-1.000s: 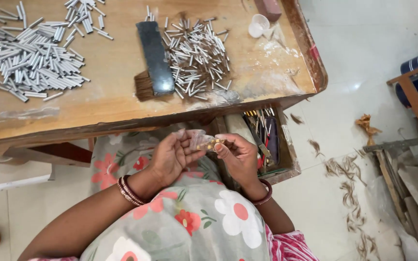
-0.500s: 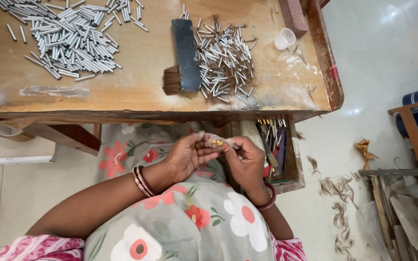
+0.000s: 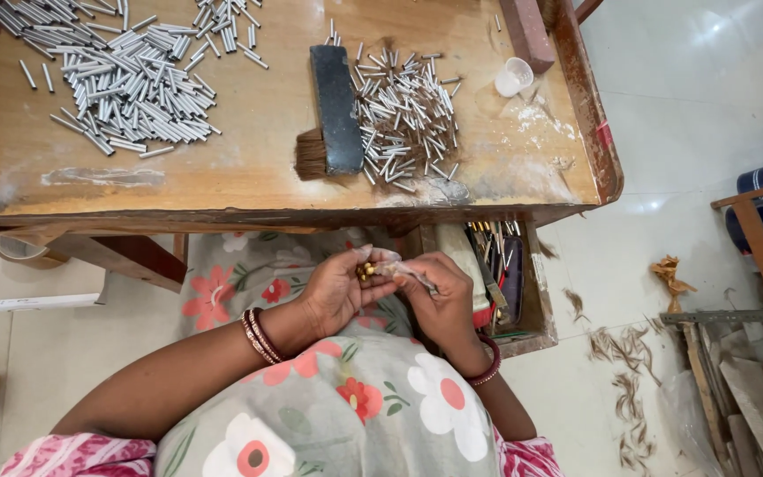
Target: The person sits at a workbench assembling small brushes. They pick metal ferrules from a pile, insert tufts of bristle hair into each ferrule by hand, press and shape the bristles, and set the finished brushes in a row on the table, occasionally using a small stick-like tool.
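We note a worn wooden table with a raised rim, its top scuffed and dusty, standing on a pale tiled floor. Above the hands on the tabletop lie two heaps of short silver metal tubes: a large heap up and to the left, a smaller heap straight above, with a dark block brush touching its left edge. A small white cup sits beyond, up and to the right. Just right of the right hand, an open wooden drawer holds assorted tools. Brown fibre scraps litter the floor further right.

Compared with half a second before, the table fills more of the view; the hands remain over the lap, on floral cloth.

The left hand is cupped, half closed, cradling a few small brass-coloured pieces at the fingertips. The right hand is curled, pinching a crinkled clear plastic packet that spans both hands; whether the left hand also grips it we cannot tell. Red bangles circle the left wrist.
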